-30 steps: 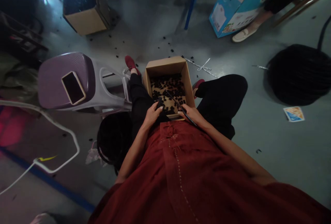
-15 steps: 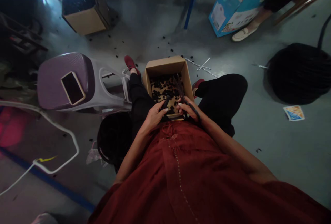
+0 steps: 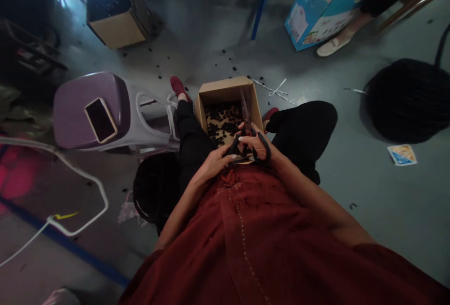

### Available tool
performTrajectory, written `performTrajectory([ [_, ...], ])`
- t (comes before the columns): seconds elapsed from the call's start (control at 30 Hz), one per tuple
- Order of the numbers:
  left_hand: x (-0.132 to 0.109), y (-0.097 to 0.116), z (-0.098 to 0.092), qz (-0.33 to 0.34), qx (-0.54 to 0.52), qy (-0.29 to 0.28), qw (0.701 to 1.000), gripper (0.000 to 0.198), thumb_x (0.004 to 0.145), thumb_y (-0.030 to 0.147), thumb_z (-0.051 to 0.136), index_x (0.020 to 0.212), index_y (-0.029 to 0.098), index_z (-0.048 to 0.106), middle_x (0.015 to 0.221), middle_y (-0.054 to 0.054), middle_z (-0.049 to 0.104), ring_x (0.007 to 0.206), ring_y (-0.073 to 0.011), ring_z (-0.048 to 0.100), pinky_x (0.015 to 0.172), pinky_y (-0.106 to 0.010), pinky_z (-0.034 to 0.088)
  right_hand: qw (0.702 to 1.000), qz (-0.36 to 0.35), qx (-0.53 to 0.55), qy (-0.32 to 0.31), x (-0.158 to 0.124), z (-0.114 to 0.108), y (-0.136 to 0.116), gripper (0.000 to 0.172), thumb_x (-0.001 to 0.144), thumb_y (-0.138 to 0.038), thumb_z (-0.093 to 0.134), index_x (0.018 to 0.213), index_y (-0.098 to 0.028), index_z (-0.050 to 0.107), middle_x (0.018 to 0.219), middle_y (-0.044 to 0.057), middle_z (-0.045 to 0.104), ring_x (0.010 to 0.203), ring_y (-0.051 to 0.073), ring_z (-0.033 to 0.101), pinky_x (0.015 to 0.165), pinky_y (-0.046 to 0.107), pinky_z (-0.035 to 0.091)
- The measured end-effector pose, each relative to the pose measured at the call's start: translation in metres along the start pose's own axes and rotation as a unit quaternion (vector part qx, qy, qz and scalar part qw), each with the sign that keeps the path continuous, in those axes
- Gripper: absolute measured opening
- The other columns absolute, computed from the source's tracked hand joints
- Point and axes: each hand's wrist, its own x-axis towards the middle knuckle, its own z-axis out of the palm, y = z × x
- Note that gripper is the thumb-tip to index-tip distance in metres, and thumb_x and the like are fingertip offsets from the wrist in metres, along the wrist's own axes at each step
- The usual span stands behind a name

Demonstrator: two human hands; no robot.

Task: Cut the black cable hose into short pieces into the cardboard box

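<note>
Over the near side of an open cardboard box [image 3: 225, 86] my two hands meet. My left hand [image 3: 215, 161] is closed, pinching a short black strip [image 3: 232, 147] whose exact kind I cannot make out. Dark scissors [image 3: 245, 110] are in my right hand [image 3: 256, 143], their blades pointing away from me into the box and their black handle beside my palm. My right fingertips are close to the strip's upper end; whether they touch it is unclear. Many small black scraps [image 3: 215, 114] lie on the box floor below.
On the left, a phone [image 3: 101, 120] rests on a purple stool [image 3: 70, 108]. A dark coiled bundle [image 3: 408, 101] lies on the floor at right. Another carton [image 3: 119, 30] and a blue box [image 3: 309, 19] stand farther off, the latter near another person's shoe [image 3: 332, 47].
My left hand has moved right and slightly nearer to me with the black strip. My right hand has turned the scissors more upright, and the hands are closer together.
</note>
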Motion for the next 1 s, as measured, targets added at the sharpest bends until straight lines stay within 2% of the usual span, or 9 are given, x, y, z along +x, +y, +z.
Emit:
performTrajectory([
  [0.1, -0.009, -0.006, -0.006, -0.023, -0.001, -0.005, 1.0, 0.044, 0.08, 0.031, 0.055, 0.121, 0.015, 0.055, 0.105, -0.004, 0.063, 0.082, -0.0145, 0.057, 0.07, -0.023, 0.045, 0.998, -0.022, 0.024, 0.057, 0.01, -0.014, -0.004, 0.042, 0.06, -0.025, 0.065, 0.097, -0.026, 0.044, 0.081, -0.005, 0.054, 0.056, 0.008, 0.049, 0.051, 0.024, 0.041],
  [0.27, -0.032, -0.019, -0.024, -0.096, -0.013, 0.014, 0.995, 0.048, 0.078, 0.035, 0.057, 0.122, 0.016, 0.053, 0.091, -0.002, 0.064, 0.061, -0.0096, 0.053, 0.057, -0.021, 0.042, 0.985, -0.051, 0.078, 0.144, 0.023, -0.051, -0.022, 0.041, 0.056, -0.021, 0.064, 0.092, -0.027, 0.044, 0.07, -0.005, 0.049, 0.057, 0.01, 0.047, 0.049, 0.024, 0.041],
  [0.37, -0.04, -0.02, -0.033, -0.08, 0.028, 0.044, 0.995, 0.045, 0.077, 0.036, 0.059, 0.117, 0.016, 0.057, 0.099, -0.004, 0.065, 0.076, -0.0139, 0.058, 0.07, -0.025, 0.046, 0.984, -0.065, 0.083, 0.147, 0.023, -0.062, -0.03, 0.039, 0.056, -0.02, 0.064, 0.09, -0.027, 0.045, 0.068, -0.005, 0.047, 0.056, 0.01, 0.047, 0.047, 0.024, 0.041],
  [0.47, -0.039, -0.015, -0.031, -0.05, 0.072, 0.048, 0.995, 0.042, 0.076, 0.034, 0.06, 0.115, 0.017, 0.059, 0.104, -0.005, 0.065, 0.093, -0.0185, 0.059, 0.084, -0.029, 0.045, 0.987, -0.056, 0.076, 0.134, 0.02, -0.058, -0.029, 0.039, 0.058, -0.021, 0.065, 0.091, -0.027, 0.046, 0.069, -0.005, 0.047, 0.055, 0.009, 0.047, 0.046, 0.023, 0.041],
  [0.57, -0.03, -0.008, -0.023, -0.022, 0.109, 0.057, 0.992, 0.04, 0.078, 0.03, 0.059, 0.115, 0.018, 0.059, 0.107, -0.005, 0.065, 0.097, -0.0191, 0.059, 0.088, -0.03, 0.044, 0.987, -0.046, 0.085, 0.125, 0.019, -0.051, -0.024, 0.041, 0.057, -0.022, 0.066, 0.093, -0.027, 0.046, 0.07, -0.005, 0.047, 0.054, 0.009, 0.047, 0.046, 0.023, 0.04],
  [0.67, -0.021, -0.003, -0.02, 0.024, 0.174, 0.146, 0.973, 0.035, 0.081, 0.028, 0.057, 0.114, 0.018, 0.059, 0.11, -0.006, 0.064, 0.099, -0.0188, 0.059, 0.091, -0.031, 0.044, 0.985, -0.046, 0.105, 0.129, 0.018, -0.049, -0.016, 0.042, 0.056, -0.022, 0.066, 0.093, -0.027, 0.046, 0.068, -0.006, 0.045, 0.054, 0.009, 0.047, 0.046, 0.023, 0.04],
  [0.77, -0.013, -0.001, -0.026, 0.077, 0.254, 0.229, 0.937, 0.03, 0.086, 0.028, 0.052, 0.112, 0.018, 0.059, 0.11, -0.007, 0.062, 0.101, -0.018, 0.057, 0.093, -0.03, 0.042, 0.985, -0.035, 0.103, 0.134, 0.015, -0.051, -0.009, 0.042, 0.056, -0.021, 0.065, 0.092, -0.028, 0.044, 0.065, -0.006, 0.042, 0.054, 0.009, 0.047, 0.047, 0.023, 0.041],
  [0.9, -0.007, -0.008, -0.03, 0.08, 0.362, 0.227, 0.901, 0.028, 0.088, 0.024, 0.046, 0.114, 0.018, 0.057, 0.109, -0.009, 0.06, 0.102, -0.0186, 0.055, 0.093, -0.03, 0.042, 0.989, -0.026, 0.047, 0.135, 0.009, -0.051, -0.001, 0.041, 0.059, -0.025, 0.064, 0.094, -0.027, 0.042, 0.067, -0.006, 0.042, 0.054, 0.009, 0.046, 0.047, 0.023, 0.041],
  [1.0, -0.002, -0.021, -0.02, 0.075, 0.405, 0.196, 0.89, 0.033, 0.087, 0.019, 0.048, 0.119, 0.018, 0.053, 0.109, -0.009, 0.06, 0.104, -0.0193, 0.054, 0.093, -0.031, 0.042, 0.988, -0.024, -0.052, 0.14, 0.004, -0.048, -0.001, 0.042, 0.061, -0.029, 0.061, 0.097, -0.026, 0.041, 0.07, -0.005, 0.045, 0.053, 0.01, 0.046, 0.046, 0.024, 0.04],
])
